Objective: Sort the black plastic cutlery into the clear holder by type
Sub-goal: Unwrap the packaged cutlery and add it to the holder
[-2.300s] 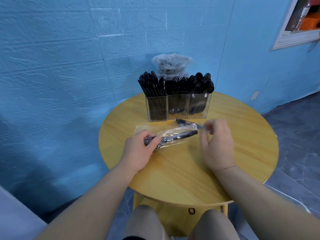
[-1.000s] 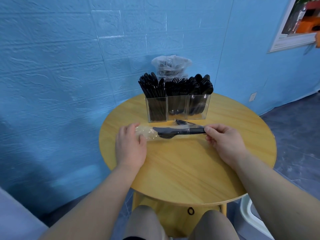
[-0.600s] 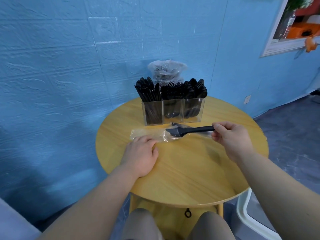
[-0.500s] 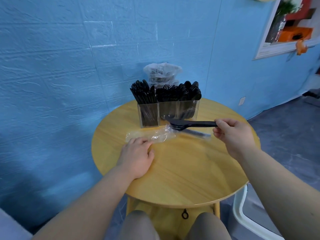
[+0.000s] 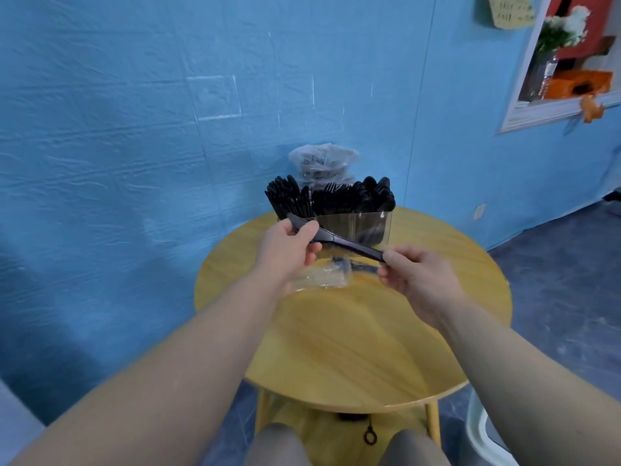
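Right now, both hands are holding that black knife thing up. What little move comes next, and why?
Probably the right hand lets go, so the left hand can stand the black knife in the left compartment of the clear holder. Each hand pinches one end, the knife hangs above the table, and the left compartment seems to hold knives, though that is hard to tell.

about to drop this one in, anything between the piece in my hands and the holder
Nothing visible stands between them. The black cutlery piece, held at both ends by the left hand and right hand, is in the air just in front of the clear holder. The clear wrapper lies lower, on the table.
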